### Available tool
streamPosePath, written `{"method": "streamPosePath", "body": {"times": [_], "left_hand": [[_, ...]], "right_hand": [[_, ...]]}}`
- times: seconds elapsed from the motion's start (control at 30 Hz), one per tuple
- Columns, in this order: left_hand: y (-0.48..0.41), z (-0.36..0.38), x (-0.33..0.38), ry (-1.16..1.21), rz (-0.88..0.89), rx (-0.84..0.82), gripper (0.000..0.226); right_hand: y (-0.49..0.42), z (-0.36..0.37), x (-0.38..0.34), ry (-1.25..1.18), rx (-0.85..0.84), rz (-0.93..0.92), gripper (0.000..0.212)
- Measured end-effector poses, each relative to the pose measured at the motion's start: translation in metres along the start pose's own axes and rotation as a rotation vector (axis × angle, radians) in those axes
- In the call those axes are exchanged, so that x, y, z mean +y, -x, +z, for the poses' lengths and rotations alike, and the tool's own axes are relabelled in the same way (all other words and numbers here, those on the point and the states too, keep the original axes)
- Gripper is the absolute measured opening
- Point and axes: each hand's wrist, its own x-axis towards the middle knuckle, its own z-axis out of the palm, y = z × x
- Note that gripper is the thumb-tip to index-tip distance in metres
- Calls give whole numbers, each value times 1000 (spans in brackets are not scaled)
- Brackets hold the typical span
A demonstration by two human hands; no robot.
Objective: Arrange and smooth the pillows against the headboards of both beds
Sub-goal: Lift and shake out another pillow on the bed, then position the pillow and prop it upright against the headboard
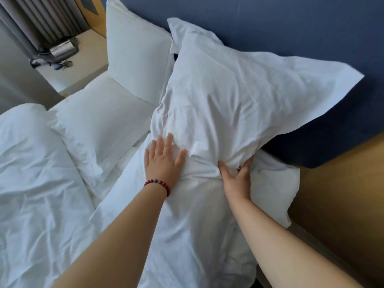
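Note:
A large white pillow [239,90] leans crumpled against the blue headboard [270,21]. My left hand [163,161], with a red bead bracelet on the wrist, lies flat with fingers spread on the pillow's lower left edge. My right hand [236,175] pinches a fold of cloth at the pillow's bottom edge. Under both arms lies a flat white pillow [187,225]. A third pillow [137,53] stands upright against the headboard further left, and another [99,119] lies flat in front of it.
A rumpled white duvet [35,183] covers the bed at the left. A pale nightstand [83,61] at the back left holds a dark bag and keys, with grey curtains behind. A wooden panel [342,194] borders the bed on the right.

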Motion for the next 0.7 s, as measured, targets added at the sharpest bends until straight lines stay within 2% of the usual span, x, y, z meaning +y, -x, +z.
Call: {"method": "streamPosePath", "body": {"times": [0.1,0.2,0.33,0.43,0.57,0.7], "left_hand": [[31,4,-26,49,-184,-4,77],[57,8,-45,193,-328,-16,85],[81,11,-50,334,-497,30,98],[102,15,-55,450,-674,39,105],[138,27,-57,781,-966,29,116],[164,39,-62,1087,-1192,-65,143]], "right_hand": [[6,0,-1,121,49,-8,110],[24,0,-5,210,68,-126,98],[57,5,-13,294,-50,-334,82],[71,6,-20,353,-180,-412,71],[82,0,-31,482,-354,-519,64],[97,-8,-37,592,-459,-524,65]]}}
